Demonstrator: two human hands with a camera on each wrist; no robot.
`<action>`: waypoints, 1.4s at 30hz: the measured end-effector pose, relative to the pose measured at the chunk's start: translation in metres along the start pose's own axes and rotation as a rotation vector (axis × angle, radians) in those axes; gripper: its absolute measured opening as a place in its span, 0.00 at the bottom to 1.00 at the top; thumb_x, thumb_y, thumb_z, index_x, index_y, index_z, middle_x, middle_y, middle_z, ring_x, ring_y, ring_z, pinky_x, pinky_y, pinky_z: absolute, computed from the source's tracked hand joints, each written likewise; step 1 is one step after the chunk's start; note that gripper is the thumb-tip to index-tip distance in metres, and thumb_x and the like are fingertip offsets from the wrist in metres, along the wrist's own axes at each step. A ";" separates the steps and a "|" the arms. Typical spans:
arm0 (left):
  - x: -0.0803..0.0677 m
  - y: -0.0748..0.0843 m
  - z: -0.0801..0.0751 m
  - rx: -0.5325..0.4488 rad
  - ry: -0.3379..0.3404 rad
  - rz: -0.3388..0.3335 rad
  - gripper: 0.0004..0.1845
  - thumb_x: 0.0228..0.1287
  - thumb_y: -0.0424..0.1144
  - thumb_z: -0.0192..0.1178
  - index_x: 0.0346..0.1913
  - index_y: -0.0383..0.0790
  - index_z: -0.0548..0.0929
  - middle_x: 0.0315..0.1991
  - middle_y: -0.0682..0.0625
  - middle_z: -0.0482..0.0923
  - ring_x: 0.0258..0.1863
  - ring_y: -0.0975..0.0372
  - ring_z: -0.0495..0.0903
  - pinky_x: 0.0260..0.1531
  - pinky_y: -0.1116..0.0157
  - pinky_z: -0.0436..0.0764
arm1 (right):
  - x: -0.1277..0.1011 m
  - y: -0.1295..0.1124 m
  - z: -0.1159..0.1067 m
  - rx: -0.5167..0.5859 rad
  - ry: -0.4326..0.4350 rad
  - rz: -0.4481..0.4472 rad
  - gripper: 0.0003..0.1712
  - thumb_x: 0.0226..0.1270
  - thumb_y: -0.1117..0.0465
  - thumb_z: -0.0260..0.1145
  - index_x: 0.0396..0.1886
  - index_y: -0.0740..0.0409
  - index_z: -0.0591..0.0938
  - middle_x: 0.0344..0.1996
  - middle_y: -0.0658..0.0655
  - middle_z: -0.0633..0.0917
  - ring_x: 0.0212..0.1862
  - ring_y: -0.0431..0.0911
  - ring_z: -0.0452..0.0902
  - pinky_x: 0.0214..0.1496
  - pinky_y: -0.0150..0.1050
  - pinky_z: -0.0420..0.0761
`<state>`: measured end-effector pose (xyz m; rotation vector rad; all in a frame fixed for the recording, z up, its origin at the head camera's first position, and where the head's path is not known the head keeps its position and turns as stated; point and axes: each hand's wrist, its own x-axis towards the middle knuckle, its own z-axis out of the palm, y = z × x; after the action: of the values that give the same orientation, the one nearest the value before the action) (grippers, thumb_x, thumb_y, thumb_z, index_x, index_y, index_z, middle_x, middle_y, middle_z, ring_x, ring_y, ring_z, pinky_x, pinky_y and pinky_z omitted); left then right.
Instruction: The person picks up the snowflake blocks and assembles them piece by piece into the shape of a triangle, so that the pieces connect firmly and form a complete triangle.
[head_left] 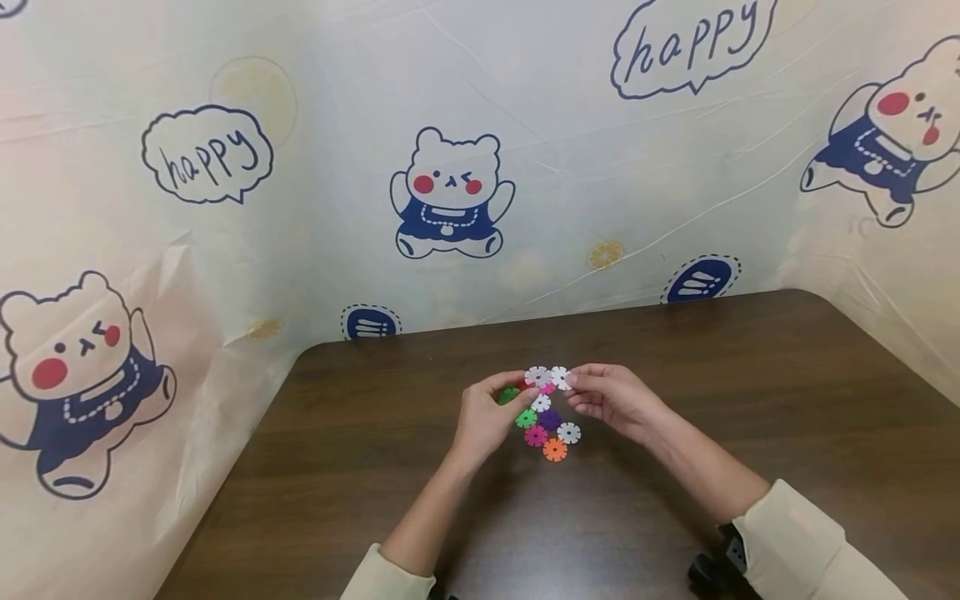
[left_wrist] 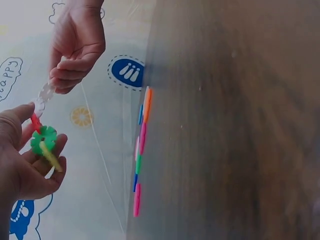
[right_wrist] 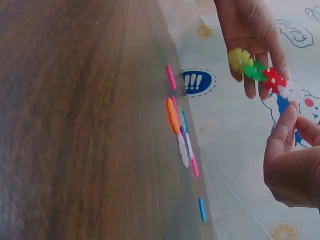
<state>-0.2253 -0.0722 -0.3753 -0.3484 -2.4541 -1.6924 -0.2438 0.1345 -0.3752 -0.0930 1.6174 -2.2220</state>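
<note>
My left hand point(head_left: 483, 421) grips a short chain of notched plastic snowflake discs. In the right wrist view the chain runs from a yellow disc point(right_wrist: 241, 60) through a green disc point(right_wrist: 255, 71) and a red disc point(right_wrist: 274, 80) to a white disc point(right_wrist: 291, 92). Between thumb and fingers, my right hand point(head_left: 618, 402) pinches a second white disc point(head_left: 560, 378) at the chain's white end. Both hands are raised above the table, close together. The two white discs sit edge to edge in the head view, and the left fingers partly cover the chain there.
Below the hands, loose discs lie in a cluster on the brown table point(head_left: 315, 500): orange point(head_left: 555, 450), magenta point(head_left: 536, 436), purple point(head_left: 550, 419), light green point(head_left: 527, 418) and white point(head_left: 569, 433) among them. A blue disc point(right_wrist: 202, 209) lies apart. A printed cloth point(head_left: 315, 233) hangs behind.
</note>
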 end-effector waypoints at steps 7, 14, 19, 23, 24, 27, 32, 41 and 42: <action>0.000 -0.001 0.001 -0.016 0.009 0.037 0.19 0.57 0.41 0.68 0.51 0.38 0.83 0.43 0.47 0.83 0.39 0.57 0.80 0.33 0.66 0.80 | -0.001 -0.001 0.005 0.010 0.006 -0.016 0.04 0.68 0.67 0.59 0.33 0.59 0.79 0.26 0.54 0.85 0.28 0.40 0.82 0.35 0.31 0.81; 0.000 -0.001 0.001 0.001 0.013 0.047 0.17 0.57 0.41 0.68 0.49 0.38 0.84 0.41 0.48 0.84 0.37 0.59 0.81 0.33 0.65 0.79 | 0.000 -0.003 0.007 0.013 -0.008 -0.031 0.04 0.68 0.68 0.58 0.33 0.60 0.78 0.26 0.53 0.84 0.28 0.39 0.81 0.34 0.29 0.80; 0.000 -0.001 0.001 0.018 -0.006 0.019 0.19 0.56 0.44 0.68 0.49 0.38 0.84 0.44 0.47 0.83 0.40 0.57 0.81 0.36 0.63 0.80 | 0.001 -0.003 0.007 0.013 0.000 -0.026 0.03 0.67 0.68 0.59 0.33 0.60 0.78 0.26 0.54 0.84 0.27 0.39 0.81 0.33 0.29 0.80; 0.000 -0.002 0.001 0.016 -0.032 0.007 0.19 0.57 0.45 0.67 0.49 0.38 0.84 0.42 0.48 0.84 0.38 0.59 0.81 0.33 0.65 0.81 | 0.002 -0.001 0.008 0.013 -0.003 -0.021 0.04 0.67 0.69 0.58 0.33 0.60 0.78 0.25 0.54 0.84 0.27 0.39 0.81 0.33 0.29 0.80; 0.001 -0.002 0.001 0.018 -0.042 0.013 0.18 0.59 0.44 0.66 0.48 0.37 0.84 0.41 0.47 0.84 0.36 0.59 0.81 0.32 0.66 0.80 | 0.002 0.000 0.008 0.014 -0.008 -0.020 0.04 0.67 0.69 0.58 0.32 0.60 0.78 0.25 0.54 0.84 0.27 0.39 0.81 0.33 0.29 0.80; 0.001 -0.003 0.000 0.037 -0.063 0.047 0.15 0.64 0.42 0.61 0.46 0.35 0.85 0.35 0.46 0.84 0.30 0.62 0.78 0.28 0.69 0.78 | 0.002 0.001 0.008 0.013 -0.019 -0.017 0.05 0.67 0.69 0.58 0.32 0.61 0.78 0.25 0.54 0.84 0.26 0.39 0.81 0.32 0.29 0.80; 0.000 -0.004 -0.001 0.054 -0.053 0.131 0.13 0.69 0.38 0.55 0.42 0.31 0.85 0.32 0.41 0.83 0.28 0.62 0.76 0.28 0.70 0.77 | 0.003 0.001 0.009 -0.013 -0.026 -0.017 0.04 0.67 0.70 0.58 0.32 0.62 0.78 0.24 0.54 0.84 0.25 0.39 0.80 0.31 0.29 0.80; 0.000 -0.003 -0.002 0.172 -0.029 0.196 0.10 0.68 0.34 0.56 0.37 0.31 0.85 0.31 0.41 0.84 0.27 0.58 0.82 0.27 0.70 0.80 | 0.003 0.000 0.011 -0.069 -0.028 0.000 0.04 0.67 0.71 0.57 0.32 0.64 0.78 0.23 0.53 0.83 0.25 0.38 0.80 0.32 0.29 0.80; 0.000 -0.004 -0.002 0.183 -0.031 0.199 0.10 0.67 0.34 0.56 0.37 0.31 0.85 0.31 0.41 0.84 0.27 0.58 0.81 0.27 0.70 0.80 | 0.003 0.000 0.011 -0.071 -0.024 0.004 0.05 0.67 0.71 0.57 0.31 0.64 0.78 0.23 0.53 0.83 0.25 0.38 0.79 0.32 0.29 0.80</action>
<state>-0.2262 -0.0748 -0.3779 -0.5767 -2.4763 -1.3838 -0.2439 0.1233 -0.3721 -0.1350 1.6821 -2.1526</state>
